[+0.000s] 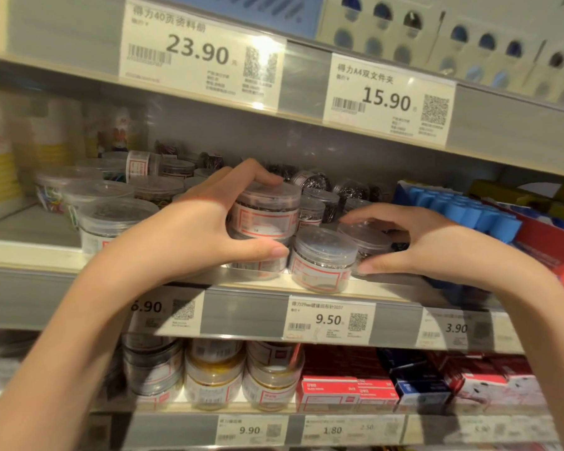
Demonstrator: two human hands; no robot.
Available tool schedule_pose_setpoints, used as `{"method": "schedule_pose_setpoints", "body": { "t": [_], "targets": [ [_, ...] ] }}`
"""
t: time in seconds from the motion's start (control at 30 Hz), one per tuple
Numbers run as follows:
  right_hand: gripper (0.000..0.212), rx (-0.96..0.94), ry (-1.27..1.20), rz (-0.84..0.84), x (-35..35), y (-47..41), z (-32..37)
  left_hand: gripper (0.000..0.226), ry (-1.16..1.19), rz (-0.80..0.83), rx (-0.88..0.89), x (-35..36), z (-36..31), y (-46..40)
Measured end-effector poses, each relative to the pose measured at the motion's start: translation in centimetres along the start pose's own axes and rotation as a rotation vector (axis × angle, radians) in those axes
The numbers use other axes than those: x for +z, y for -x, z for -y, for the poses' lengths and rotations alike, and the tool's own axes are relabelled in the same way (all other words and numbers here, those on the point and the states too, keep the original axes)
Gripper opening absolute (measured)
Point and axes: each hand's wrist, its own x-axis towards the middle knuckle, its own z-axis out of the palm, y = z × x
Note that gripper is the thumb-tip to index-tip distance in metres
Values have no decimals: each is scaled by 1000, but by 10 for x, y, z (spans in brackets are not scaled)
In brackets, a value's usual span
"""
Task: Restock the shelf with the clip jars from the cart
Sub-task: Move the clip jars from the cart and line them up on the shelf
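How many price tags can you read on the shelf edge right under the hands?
3. A partly covered tag reading 6.90 at left, the 9.50 tag in the middle, and a dim 3.90 tag at right. More may be hidden.

Both forearms run out of the frame at the lower corners. The left hand (209,222) covers the left side of a stacked clip jar (267,211), and the jar under it (257,258) shows only as a sliver. The right hand (414,242) hides most of another jar (366,237). White containers (0,164) at the far left are blurred and cut by the edge. Small print on the price tags (331,319) is too fine to read
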Motion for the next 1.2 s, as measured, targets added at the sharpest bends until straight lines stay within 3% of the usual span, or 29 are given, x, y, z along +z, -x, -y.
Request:
{"method": "schedule_pose_setpoints", "body": {
  "t": [0.37,0.9,1.03,1.2],
  "targets": [
    [48,-50,-77,-223,-14,-2,16,67,-5,-1,13,1,2,0],
    [48,-123,114,8,-20,-5,50,48,8,-24,-10,-4,-3,2],
    [60,-85,242,112,-22,-13,55,48,-24,66,-31,-14,-9,-3],
    [78,-18,256,182,-23,-22,65,58,-227,234,-64,-27,-24,-18]
  ]
}}
